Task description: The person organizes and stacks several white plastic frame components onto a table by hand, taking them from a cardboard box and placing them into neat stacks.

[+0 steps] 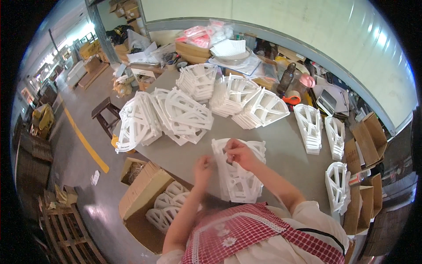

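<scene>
In front of me on the grey table (281,176) lies a stack of white plastic fan-shaped frames (239,185) with cut-out openings. My right hand (241,154) is over the upper part of this stack, its thumb and fingers pinched together. What sits in that pinch, if anything, is too small to make out. Just left of the stack is my left hand (204,169), slightly blurred, with its fingers curled closed. I cannot see what they hold.
Further piles of white frames (140,119) stand along the far side, with smaller stacks (309,127) at the right. An open carton (140,193) of white parts sits lower left. Cardboard bins (365,202) line the right edge. A dark bottle (287,78) and orange tape dispenser (292,97) stand at the back.
</scene>
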`<state>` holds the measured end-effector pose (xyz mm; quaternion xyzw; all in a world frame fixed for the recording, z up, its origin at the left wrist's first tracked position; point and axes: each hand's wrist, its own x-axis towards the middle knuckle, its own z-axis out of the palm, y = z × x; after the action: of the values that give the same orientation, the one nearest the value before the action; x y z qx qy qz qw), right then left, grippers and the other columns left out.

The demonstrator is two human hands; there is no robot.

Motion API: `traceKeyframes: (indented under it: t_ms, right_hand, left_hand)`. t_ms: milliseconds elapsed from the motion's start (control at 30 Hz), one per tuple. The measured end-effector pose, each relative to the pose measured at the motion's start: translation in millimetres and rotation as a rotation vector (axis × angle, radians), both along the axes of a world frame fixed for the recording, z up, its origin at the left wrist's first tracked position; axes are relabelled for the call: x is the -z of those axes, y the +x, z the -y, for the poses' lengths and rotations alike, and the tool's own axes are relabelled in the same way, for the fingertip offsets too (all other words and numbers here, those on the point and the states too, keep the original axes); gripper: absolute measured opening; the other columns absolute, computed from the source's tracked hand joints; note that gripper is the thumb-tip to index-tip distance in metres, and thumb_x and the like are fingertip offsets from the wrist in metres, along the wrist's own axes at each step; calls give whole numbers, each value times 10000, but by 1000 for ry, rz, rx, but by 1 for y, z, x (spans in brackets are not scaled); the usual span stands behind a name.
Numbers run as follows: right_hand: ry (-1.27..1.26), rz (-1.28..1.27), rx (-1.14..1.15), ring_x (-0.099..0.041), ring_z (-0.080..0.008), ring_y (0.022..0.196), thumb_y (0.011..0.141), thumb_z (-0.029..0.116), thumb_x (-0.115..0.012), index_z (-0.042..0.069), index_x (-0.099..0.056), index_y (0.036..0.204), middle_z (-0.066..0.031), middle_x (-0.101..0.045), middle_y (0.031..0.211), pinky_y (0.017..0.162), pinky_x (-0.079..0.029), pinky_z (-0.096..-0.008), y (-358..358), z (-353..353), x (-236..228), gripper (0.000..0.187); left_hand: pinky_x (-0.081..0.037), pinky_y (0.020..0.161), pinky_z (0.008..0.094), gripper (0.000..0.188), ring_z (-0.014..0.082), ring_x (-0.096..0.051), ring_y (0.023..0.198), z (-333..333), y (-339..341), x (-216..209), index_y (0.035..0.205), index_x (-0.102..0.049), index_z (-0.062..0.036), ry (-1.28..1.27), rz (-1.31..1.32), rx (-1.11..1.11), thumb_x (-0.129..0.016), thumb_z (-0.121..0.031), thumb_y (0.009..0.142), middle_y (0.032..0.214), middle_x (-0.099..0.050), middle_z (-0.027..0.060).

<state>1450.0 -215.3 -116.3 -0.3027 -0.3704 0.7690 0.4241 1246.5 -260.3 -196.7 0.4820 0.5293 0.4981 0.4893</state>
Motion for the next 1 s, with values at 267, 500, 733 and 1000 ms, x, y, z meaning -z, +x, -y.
traceKeyframes:
  t_ms: [267, 500, 733, 1000]
  right_hand:
    - [518, 851, 414, -563, -240, 927, 841, 209, -679, 86, -562, 1086, -99, -551, 1080, 820, -471, -392, 81, 46, 5, 299]
    - [786, 1729, 15, -132, -445, 1445, 843, 645, -565, 179, -366, 1485, -227, -144, 1575, 1134, -108, -635, 41, 87, 18, 818]
    - [692, 1672, 80, -114, -467, 1442, 835, 613, -594, 133, -419, 1459, -202, -147, 1590, 1169, -158, -538, 40, 89, 28, 807]
    - [623, 1586, 116, -173, -455, 1428, 807, 553, -665, 76, -439, 1424, -204, -199, 1569, 1150, -207, -553, 33, 81, 11, 812]
  left_hand:
    - [-490, 819, 358, 200, 251, -602, 952, 5, 22, 1, 1057, -625, -50, 443, -611, -85, -643, -83, 860, 982, -614, 113]
    - [-472, 830, 337, 43, 225, -580, 891, 22, -25, -26, 896, -576, -53, -347, 567, 116, -570, -41, 855, 891, -582, 58]
    - [-533, 766, 302, 51, 199, -616, 862, 10, -282, 52, 852, -573, -66, 5, 1292, -341, -557, -50, 898, 848, -611, 70]
    - [-539, 754, 338, 85, 193, -618, 783, -12, -491, 95, 928, -588, -79, -141, 466, -883, -602, -162, 933, 840, -618, 51]
